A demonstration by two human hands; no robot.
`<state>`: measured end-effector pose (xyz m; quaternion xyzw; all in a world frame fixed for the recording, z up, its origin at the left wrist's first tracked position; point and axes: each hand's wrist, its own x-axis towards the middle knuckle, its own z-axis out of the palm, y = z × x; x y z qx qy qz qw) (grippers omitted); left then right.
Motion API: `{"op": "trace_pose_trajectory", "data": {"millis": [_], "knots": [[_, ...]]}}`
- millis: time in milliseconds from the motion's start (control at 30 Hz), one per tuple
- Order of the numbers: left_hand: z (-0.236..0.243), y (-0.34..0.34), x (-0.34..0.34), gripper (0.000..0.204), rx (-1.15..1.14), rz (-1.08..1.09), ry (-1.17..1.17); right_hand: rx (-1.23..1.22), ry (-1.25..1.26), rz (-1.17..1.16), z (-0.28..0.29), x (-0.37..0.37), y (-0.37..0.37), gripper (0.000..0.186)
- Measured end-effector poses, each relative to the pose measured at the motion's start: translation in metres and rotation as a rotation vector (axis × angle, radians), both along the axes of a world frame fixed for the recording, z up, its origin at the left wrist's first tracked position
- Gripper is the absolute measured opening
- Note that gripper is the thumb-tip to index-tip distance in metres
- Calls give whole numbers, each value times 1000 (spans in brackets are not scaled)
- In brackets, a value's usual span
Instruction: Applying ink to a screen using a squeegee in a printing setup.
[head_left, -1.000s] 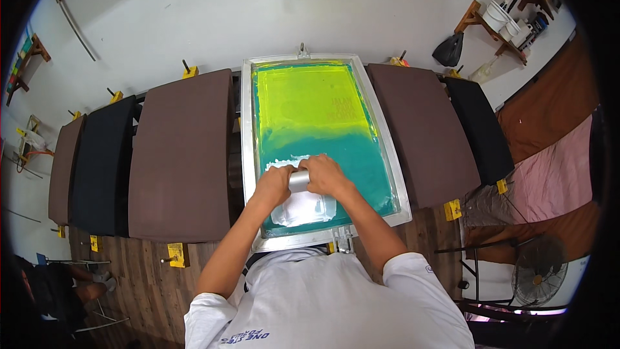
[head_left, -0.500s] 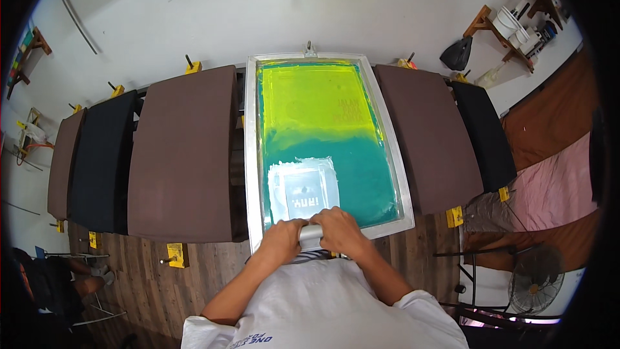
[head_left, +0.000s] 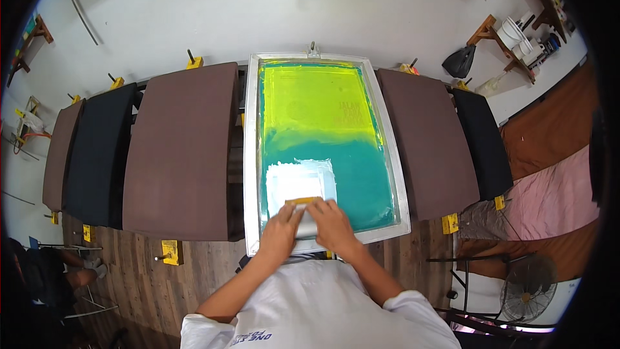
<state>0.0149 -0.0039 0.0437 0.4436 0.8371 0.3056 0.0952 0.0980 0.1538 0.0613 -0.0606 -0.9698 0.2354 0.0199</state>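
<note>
A metal-framed printing screen (head_left: 392, 155) is in the centre, yellow-green ink (head_left: 310, 97) at the far end, teal (head_left: 361, 174) nearer me. A squeegee (head_left: 303, 201) with a yellow blade and silver handle is tilted over the lower part of a white ink patch (head_left: 290, 178), which lies at the near left inside the frame. My left hand (head_left: 284, 226) is closed on the squeegee's left side and my right hand (head_left: 327, 225) is closed on its right side, both near the frame's near edge.
Brown padded boards (head_left: 174, 155) and black ones (head_left: 93, 155) flank the screen on yellow brackets (head_left: 171, 252). Shelves (head_left: 510, 52) with white tubs hang on the wall. A fan (head_left: 526, 287) and draped fabric (head_left: 549, 197) are at right. Another person's leg (head_left: 84, 271) shows at lower left.
My hands drew the squeegee toward me to the near edge, then lifted slightly away from me, tipping it so the yellow blade now shows. The white ink patch was uncovered partway through.
</note>
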Motion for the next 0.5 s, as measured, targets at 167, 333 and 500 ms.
{"op": "trace_pose_trajectory", "data": {"millis": [167,333,500], "knots": [[20,-21,31,63,-76,-75,-123,-78,-153,2,23,36,-19,52],[45,2,-13,42,-37,-89,-187,-67,-153,67,35,-4,12,44],[40,39,-76,39,-113,2,-121,21,-141,56,33,-76,46,39]]}}
